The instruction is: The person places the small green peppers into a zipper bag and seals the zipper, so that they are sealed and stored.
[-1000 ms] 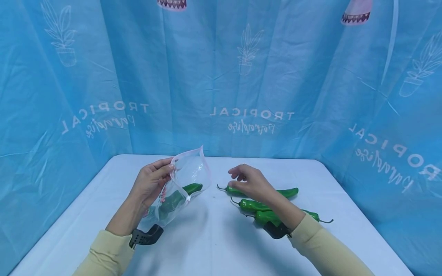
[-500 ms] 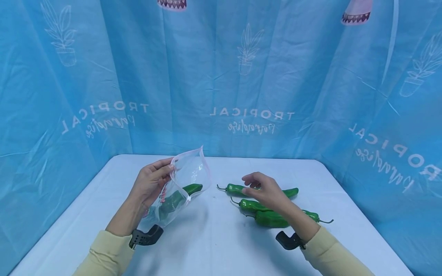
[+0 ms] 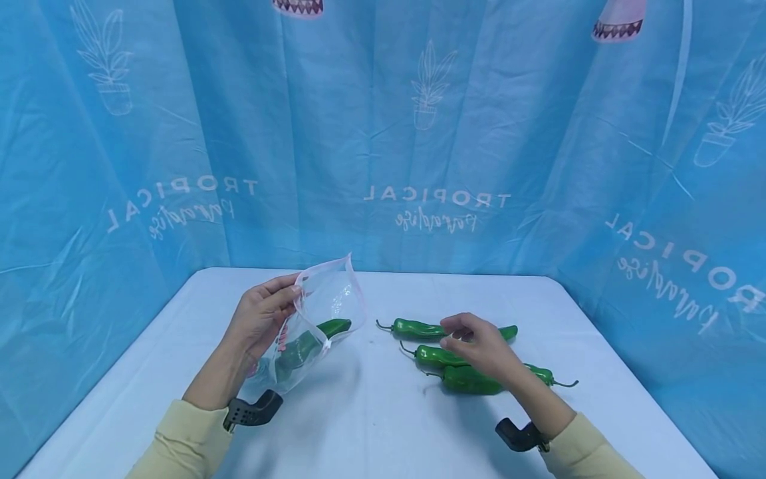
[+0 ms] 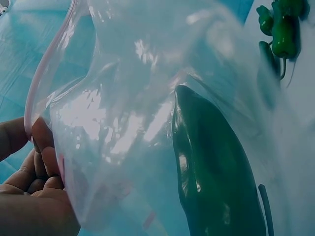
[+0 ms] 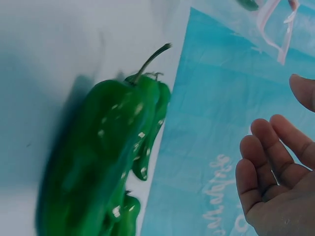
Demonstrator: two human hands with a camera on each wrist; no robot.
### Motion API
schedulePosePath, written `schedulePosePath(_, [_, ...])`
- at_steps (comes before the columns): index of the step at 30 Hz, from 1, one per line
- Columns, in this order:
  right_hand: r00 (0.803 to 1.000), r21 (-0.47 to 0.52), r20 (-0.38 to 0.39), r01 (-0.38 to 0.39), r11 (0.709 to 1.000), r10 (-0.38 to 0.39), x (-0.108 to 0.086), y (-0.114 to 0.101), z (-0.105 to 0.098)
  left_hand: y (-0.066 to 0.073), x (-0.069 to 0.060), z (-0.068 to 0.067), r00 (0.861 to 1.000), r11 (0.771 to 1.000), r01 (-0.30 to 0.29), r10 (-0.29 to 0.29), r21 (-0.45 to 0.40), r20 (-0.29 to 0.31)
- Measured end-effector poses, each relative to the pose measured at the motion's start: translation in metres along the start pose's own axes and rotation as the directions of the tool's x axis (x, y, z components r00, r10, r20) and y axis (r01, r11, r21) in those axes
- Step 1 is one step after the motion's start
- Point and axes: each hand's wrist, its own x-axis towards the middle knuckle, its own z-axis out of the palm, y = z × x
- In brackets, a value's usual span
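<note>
Thumb and fingers of my left hand (image 3: 261,314) pinch the rim of a clear zip bag (image 3: 326,293), its mouth spread wide. Through the plastic shows a long green pepper (image 3: 299,349), which fills much of the left wrist view (image 4: 211,167). My right hand (image 3: 481,346) hovers over green peppers on the table, thumb apart from bent fingers, nothing between them. The farthest pepper (image 3: 413,328) is partly behind that hand. Nearer lie a middle pepper (image 3: 433,356) and a front pepper (image 3: 469,380); another pepper (image 3: 543,374) points its stem right, partly hidden by my wrist.
A white-covered table (image 3: 371,432) bears everything. Blue printed curtains (image 3: 335,133) hang behind it and along both sides. A black wrist strap (image 3: 254,407) with a camera sits on each wrist.
My right hand has drifted right and toward me above the peppers, uncovering more of the far and front ones. My left hand, the bag and the pepper inside have stayed put.
</note>
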Motion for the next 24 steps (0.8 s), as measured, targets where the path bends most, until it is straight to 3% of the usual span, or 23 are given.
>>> schedulePosePath(7, [0.995, 0.01, -0.006, -0.099, 0.995, 0.099, -0.009, 0.02, -0.001, 0.0, 0.0, 0.0, 1.0, 1.0, -0.002, 0.002, -0.003, 0.004])
schedulePosePath(16, [0.993, -0.018, -0.017, -0.116, 0.993, 0.116, -0.018, 0.045, -0.006, 0.0, 0.0, -0.001, 1.0, 1.0, 0.004, -0.004, -0.012, 0.007])
schedulePosePath(24, [0.984, -0.034, 0.005, -0.178, 0.983, 0.178, -0.025, 0.059, -0.007, 0.0, 0.0, -0.001, 1.0, 1.0, 0.003, -0.003, -0.022, 0.005])
